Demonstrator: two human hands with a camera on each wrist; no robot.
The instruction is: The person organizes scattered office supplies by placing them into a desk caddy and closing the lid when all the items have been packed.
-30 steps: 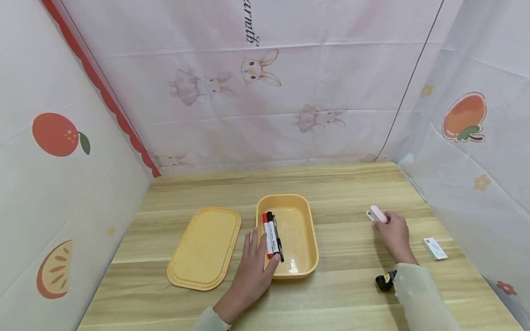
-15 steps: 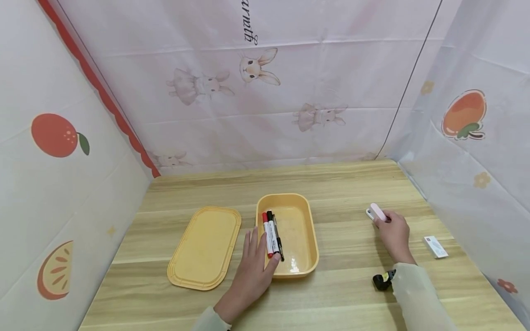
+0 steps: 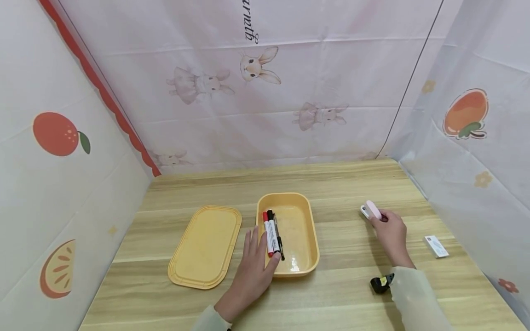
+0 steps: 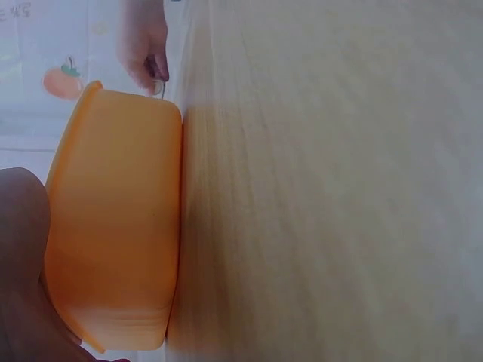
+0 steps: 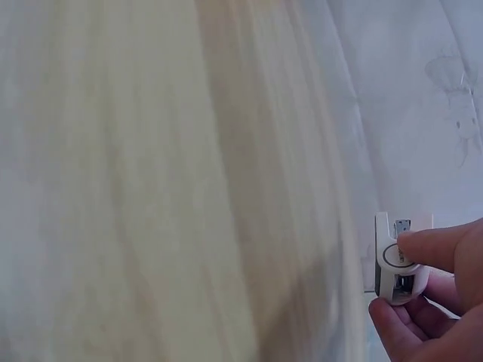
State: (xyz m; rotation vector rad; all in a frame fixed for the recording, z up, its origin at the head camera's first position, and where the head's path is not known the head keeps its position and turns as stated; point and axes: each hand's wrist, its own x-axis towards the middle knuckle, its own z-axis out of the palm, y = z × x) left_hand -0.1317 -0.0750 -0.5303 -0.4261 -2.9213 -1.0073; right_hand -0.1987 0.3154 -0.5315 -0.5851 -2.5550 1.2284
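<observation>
Centrally, a yellow box [image 3: 299, 230] holds two markers [image 3: 272, 234] and a pen [image 3: 280, 246] along its left side; the left hand [image 3: 253, 272], fingers extended, rests there. Well apart, the right hand [image 3: 391, 231] pinches a pink-and-white stapler [image 3: 373, 210].

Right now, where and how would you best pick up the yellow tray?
Probably by the rim of the yellow tray, at its two long sides, coming from left and right: the lip juts out past the wall, giving fingers a ledge. The left hand is at the left side; the right side looks free.
</observation>
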